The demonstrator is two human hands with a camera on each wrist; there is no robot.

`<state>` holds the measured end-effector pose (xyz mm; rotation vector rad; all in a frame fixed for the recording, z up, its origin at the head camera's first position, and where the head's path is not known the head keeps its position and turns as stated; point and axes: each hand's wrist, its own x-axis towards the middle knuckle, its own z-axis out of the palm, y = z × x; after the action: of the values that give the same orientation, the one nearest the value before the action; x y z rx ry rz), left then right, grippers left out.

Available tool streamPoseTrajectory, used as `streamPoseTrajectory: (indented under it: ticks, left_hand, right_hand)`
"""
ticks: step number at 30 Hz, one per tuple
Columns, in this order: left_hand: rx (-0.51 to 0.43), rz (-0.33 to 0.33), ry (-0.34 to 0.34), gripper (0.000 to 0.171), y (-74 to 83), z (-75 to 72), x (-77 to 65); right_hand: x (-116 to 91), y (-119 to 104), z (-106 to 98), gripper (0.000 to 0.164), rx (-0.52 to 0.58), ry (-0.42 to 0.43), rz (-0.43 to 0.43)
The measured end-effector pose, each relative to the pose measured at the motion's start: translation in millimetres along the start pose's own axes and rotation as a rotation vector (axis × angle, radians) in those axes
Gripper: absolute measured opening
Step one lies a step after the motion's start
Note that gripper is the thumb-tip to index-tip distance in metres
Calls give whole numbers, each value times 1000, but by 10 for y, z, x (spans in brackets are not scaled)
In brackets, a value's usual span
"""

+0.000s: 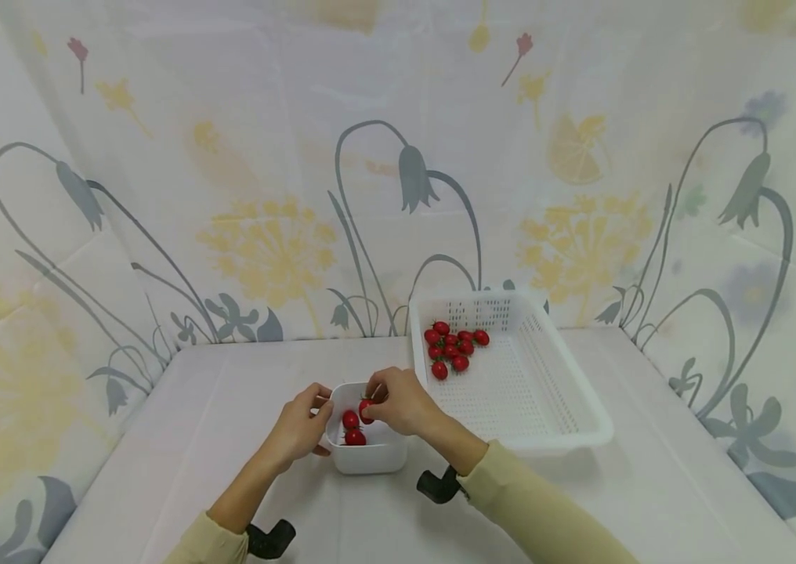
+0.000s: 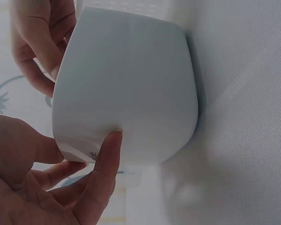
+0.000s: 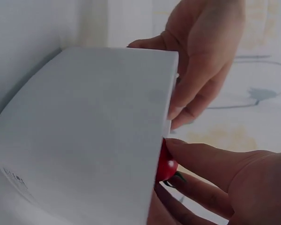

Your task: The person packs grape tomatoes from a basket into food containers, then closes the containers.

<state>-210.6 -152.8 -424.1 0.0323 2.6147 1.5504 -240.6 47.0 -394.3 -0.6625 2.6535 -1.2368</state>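
A small white square container (image 1: 370, 460) stands on the table before me. My left hand (image 1: 299, 427) holds it by its left side, with a finger against the outer wall and the thumb at the rim, as the left wrist view shows. Between thumb and fingers, my right hand (image 1: 403, 401) pinches a cherry tomato (image 1: 366, 410) at the rim. That tomato (image 3: 166, 164) shows its green stem in the right wrist view, partly hidden by the container wall. Inside the container lie a cherry tomato (image 1: 350, 420) and, nearer me, another cherry tomato (image 1: 355, 437).
To the right, close to the container, sits a large white perforated basket (image 1: 581, 392). Several cherry tomatoes (image 1: 450, 350) are grouped in its back left part. A patterned cloth (image 1: 384, 172) hangs behind the white-covered table (image 1: 229, 376).
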Motion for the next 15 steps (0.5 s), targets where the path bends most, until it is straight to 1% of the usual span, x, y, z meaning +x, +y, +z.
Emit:
streamPoseTrajectory:
  ticks: [5, 12, 15]
  left_hand:
    - [-1, 2, 3, 20, 2, 3, -3]
    - [-6, 9, 7, 20, -6, 10, -9]
    - [-5, 16, 12, 20, -6, 10, 6]
  right_hand:
    - [30, -7, 90, 12, -38, 22, 16]
    - [79, 15, 207, 13, -45, 24, 38]
    - [106, 17, 235, 13, -86, 44, 37]
